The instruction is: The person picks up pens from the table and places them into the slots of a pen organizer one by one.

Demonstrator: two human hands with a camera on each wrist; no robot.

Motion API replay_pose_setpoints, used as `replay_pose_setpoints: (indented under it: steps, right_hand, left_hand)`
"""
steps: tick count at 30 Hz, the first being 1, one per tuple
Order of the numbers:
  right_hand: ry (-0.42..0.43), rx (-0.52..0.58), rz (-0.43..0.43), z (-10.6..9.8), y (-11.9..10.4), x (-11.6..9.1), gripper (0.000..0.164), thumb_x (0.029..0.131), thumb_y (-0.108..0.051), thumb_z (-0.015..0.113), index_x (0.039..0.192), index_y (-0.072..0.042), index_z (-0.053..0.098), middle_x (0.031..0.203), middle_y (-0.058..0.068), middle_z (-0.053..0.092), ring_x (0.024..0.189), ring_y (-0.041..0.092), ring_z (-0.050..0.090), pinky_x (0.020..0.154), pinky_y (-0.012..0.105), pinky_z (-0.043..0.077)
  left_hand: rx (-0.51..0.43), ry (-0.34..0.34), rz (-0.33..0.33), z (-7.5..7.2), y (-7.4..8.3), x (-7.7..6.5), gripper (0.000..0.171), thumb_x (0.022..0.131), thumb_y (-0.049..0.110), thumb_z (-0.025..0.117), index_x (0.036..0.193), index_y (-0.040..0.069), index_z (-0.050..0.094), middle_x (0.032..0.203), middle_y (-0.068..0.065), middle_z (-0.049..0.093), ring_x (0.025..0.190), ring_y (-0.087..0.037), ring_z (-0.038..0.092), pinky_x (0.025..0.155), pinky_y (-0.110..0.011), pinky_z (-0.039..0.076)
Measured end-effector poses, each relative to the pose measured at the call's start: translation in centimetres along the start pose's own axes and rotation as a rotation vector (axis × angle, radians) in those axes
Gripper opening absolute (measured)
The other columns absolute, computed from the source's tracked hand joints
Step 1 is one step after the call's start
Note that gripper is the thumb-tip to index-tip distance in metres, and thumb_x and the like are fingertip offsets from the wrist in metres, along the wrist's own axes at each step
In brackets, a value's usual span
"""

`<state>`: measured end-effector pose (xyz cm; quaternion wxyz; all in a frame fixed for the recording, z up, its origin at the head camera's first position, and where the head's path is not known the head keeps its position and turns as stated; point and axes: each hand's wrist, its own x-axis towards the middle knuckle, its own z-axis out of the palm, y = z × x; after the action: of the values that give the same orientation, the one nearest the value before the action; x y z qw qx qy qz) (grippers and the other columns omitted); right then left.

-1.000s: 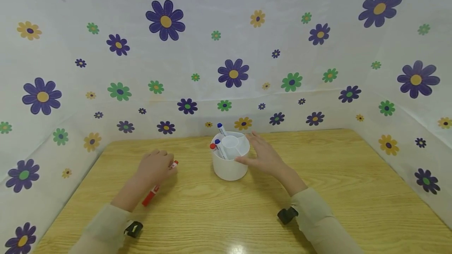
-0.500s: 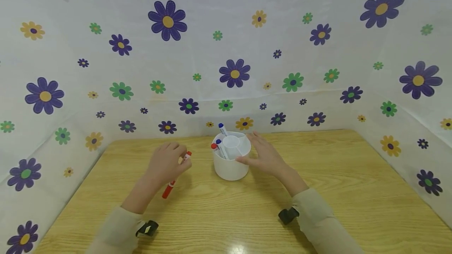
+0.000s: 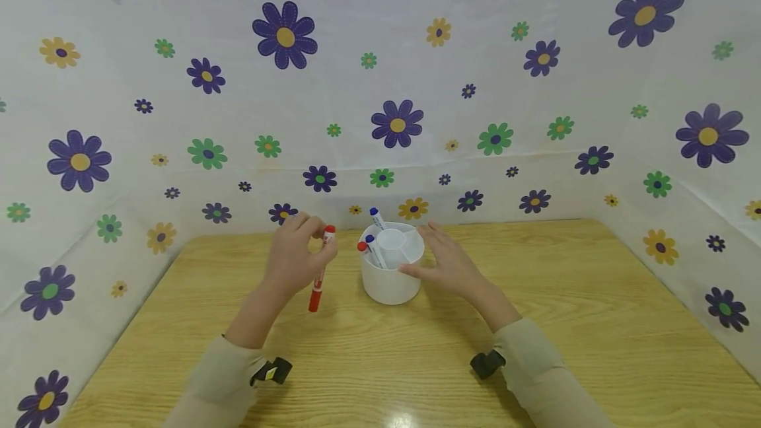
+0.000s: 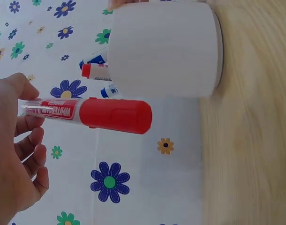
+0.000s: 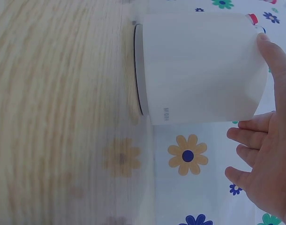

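My left hand pinches a red whiteboard marker near its upper end, above the table and left of the pen organizer. In the left wrist view the marker's red end points away from the hand, its label showing. The round white pen organizer stands upright on the table. Several markers lean in its left part: one red-capped marker and two blue-capped ones, such as the blue-capped marker at the back. My right hand rests against the organizer's right side, thumb at the front rim, fingers spread and fairly straight.
The wooden table extends around the organizer on all sides. A white flower-print cloth encloses the back and both sides. Inside the organizer are dividers and a round central cup.
My left hand has moved right and up toward the organizer, carrying the red marker, which has turned more upright. My right hand has stayed at the organizer.
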<state>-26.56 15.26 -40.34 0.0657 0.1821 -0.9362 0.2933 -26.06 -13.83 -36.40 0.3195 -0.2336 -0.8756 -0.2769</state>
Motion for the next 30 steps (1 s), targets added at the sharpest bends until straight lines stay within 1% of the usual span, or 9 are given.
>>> replay_pose_setpoints:
  steps: [3,4,9,12,15,20,23,28,30]
  right_hand:
    - [0.001,-0.006,0.001,0.1,0.1,0.0,0.092,0.082,-0.061,0.066,0.152,-0.012,0.032,0.159,0.011,0.031,0.15,0.035,0.018,0.113,0.065,0.022]
    - [0.002,-0.008,0.001,0.1,0.1,0.0,0.092,0.082,-0.062,0.066,0.152,-0.012,0.032,0.159,0.011,0.03,0.15,0.036,0.018,0.113,0.065,0.022]
    - [-0.002,-0.009,0.005,0.1,0.2,0.0,0.092,0.082,-0.063,0.065,0.152,-0.013,0.031,0.159,0.011,0.029,0.151,0.035,0.016,0.113,0.065,0.021]
    - [-0.003,-0.009,0.006,0.1,0.2,0.1,0.093,0.082,-0.063,0.064,0.152,-0.012,0.031,0.159,0.011,0.029,0.151,0.034,0.015,0.113,0.066,0.021]
    - [-0.005,-0.013,0.01,0.2,0.2,0.1,0.093,0.082,-0.063,0.064,0.152,-0.013,0.031,0.159,0.01,0.029,0.151,0.034,0.015,0.113,0.066,0.021]
    - [-0.004,-0.007,0.009,0.1,0.2,0.2,0.092,0.082,-0.062,0.065,0.152,-0.013,0.032,0.159,0.01,0.031,0.151,0.033,0.015,0.113,0.065,0.022]
    - [-0.002,-0.004,0.005,0.0,0.2,0.2,0.091,0.082,-0.061,0.066,0.152,-0.013,0.033,0.158,0.011,0.032,0.151,0.034,0.015,0.113,0.066,0.022]
    - [-0.003,-0.007,0.005,0.0,0.2,0.1,0.091,0.082,-0.062,0.065,0.152,-0.014,0.033,0.159,0.01,0.032,0.151,0.033,0.016,0.113,0.065,0.022]
    - [-0.006,-0.006,0.008,0.0,0.2,0.1,0.092,0.082,-0.063,0.065,0.152,-0.014,0.033,0.159,0.009,0.031,0.151,0.032,0.015,0.114,0.064,0.022]
  left_hand:
    - [-0.081,0.077,0.016,0.3,0.4,0.3,0.01,0.081,0.013,0.067,0.084,0.005,0.063,0.082,-0.008,0.058,0.082,-0.023,0.052,0.074,-0.036,0.045]
    - [-0.105,0.095,0.011,0.4,0.5,0.4,0.01,0.081,0.012,0.067,0.085,0.004,0.062,0.084,-0.009,0.058,0.082,-0.023,0.051,0.075,-0.036,0.045]
    - [-0.252,0.17,-0.034,1.0,1.3,1.0,0.011,0.085,0.011,0.066,0.089,0.002,0.061,0.089,-0.01,0.056,0.087,-0.023,0.051,0.079,-0.034,0.045]
    - [-0.335,0.214,-0.064,1.3,2.0,1.4,0.011,0.087,0.011,0.063,0.091,0.001,0.06,0.091,-0.013,0.055,0.087,-0.024,0.05,0.078,-0.03,0.043]
    - [-0.401,0.256,-0.077,1.6,2.7,1.7,0.012,0.088,0.011,0.061,0.094,0.0,0.061,0.092,-0.016,0.054,0.087,-0.027,0.049,0.077,-0.028,0.039]
    - [-0.454,0.324,-0.055,2.2,3.6,2.1,0.014,0.089,0.01,0.06,0.096,-0.002,0.06,0.092,-0.017,0.052,0.087,-0.028,0.048,0.077,-0.026,0.037]
    - [-0.475,0.359,-0.023,2.7,3.9,2.3,0.014,0.089,0.01,0.059,0.097,-0.002,0.059,0.091,-0.018,0.051,0.088,-0.029,0.047,0.077,-0.03,0.038]
    - [-0.508,0.382,0.01,3.7,4.3,2.3,0.014,0.092,0.01,0.057,0.1,-0.001,0.057,0.094,-0.016,0.051,0.092,-0.029,0.044,0.077,-0.034,0.037]
    - [-0.512,0.385,0.021,4.1,4.4,2.2,0.013,0.093,0.009,0.056,0.102,0.0,0.058,0.096,-0.015,0.051,0.094,-0.029,0.044,0.078,-0.033,0.036]
